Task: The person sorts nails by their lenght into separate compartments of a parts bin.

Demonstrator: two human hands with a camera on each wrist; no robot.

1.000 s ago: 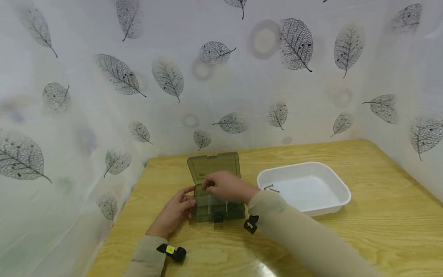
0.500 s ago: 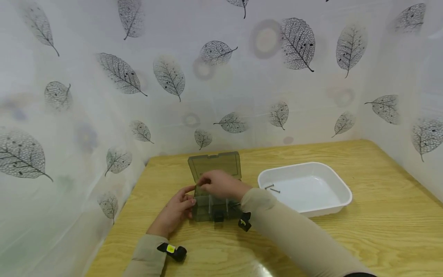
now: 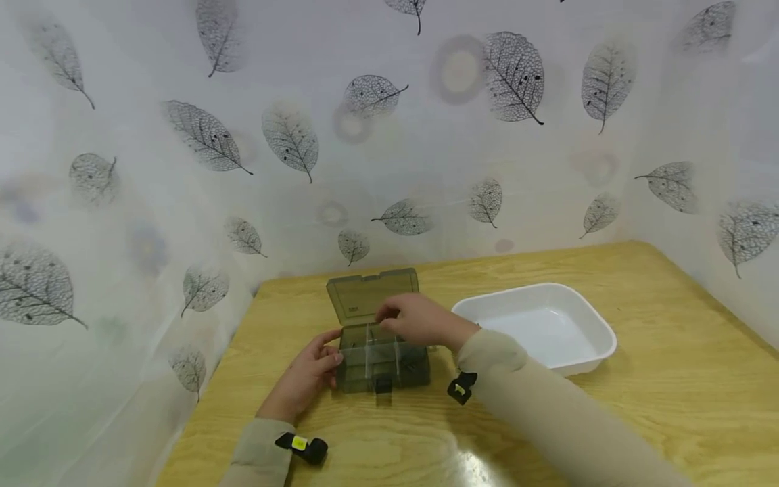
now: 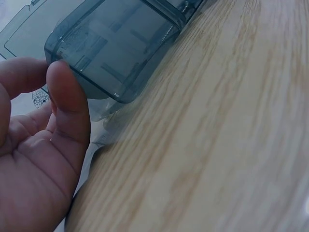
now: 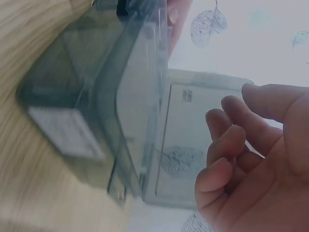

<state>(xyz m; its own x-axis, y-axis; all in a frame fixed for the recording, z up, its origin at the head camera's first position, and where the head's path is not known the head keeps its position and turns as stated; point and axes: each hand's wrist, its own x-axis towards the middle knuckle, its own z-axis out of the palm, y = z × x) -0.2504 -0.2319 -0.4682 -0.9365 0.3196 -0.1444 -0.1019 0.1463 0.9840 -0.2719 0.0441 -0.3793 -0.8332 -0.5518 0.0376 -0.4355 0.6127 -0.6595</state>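
A translucent grey-green compartment box (image 3: 354, 373) stands on the table, its lid (image 3: 372, 297) raised at the back. Small dark items lie in some compartments, too indistinct to name. My left hand (image 3: 304, 379) holds the box's left side; in the left wrist view, thumb and forefinger pinch a corner of the box (image 4: 106, 53). Above the rear compartments hovers my right hand (image 3: 426, 320). In the right wrist view its fingers are loosely bent, thumb apart from them, with nothing seen between. The lid (image 5: 193, 125) is behind those fingers.
To the right of the box stands a white tray (image 3: 548, 331), its left end partly behind my right wrist and sleeve. Wooden tabletop (image 3: 365, 446) surrounds both. A leaf-patterned sheet (image 3: 426, 149) hangs behind the table and along its sides.
My right hand has moved right, from the box's left rear compartment toward the tray. Two screws seen earlier in the tray are now mostly hidden by my wrist. The left hand keeps its place.
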